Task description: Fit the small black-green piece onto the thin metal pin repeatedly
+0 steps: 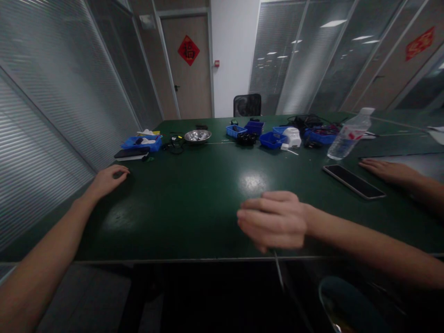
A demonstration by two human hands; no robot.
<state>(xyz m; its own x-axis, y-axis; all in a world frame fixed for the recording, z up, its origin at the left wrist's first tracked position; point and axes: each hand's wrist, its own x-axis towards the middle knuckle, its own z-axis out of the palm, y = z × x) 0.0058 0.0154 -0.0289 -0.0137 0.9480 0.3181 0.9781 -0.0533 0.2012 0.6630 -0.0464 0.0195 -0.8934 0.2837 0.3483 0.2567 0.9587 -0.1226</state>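
Observation:
My left hand (110, 179) rests at the table's left side. Its thumb and fingers curl round into a loop with nothing visible inside. In front of my body, my right hand (274, 221) is held over the near edge of the green table (194, 199), slightly blurred, with its fingers folded closed. A thin pale strip (279, 272) shows just below it, beyond the table edge. Whether that strip is in the grip I cannot tell, as the inside of the fist is hidden.
Another person's hand (388, 170) lies at the right, near a phone (354, 181) and a tilted water bottle (350, 135). Farther back are blue trays (272, 140), a metal bowl (197, 137), cables (175, 144) and a dark notebook (132, 153). A bin (347, 296) stands below right.

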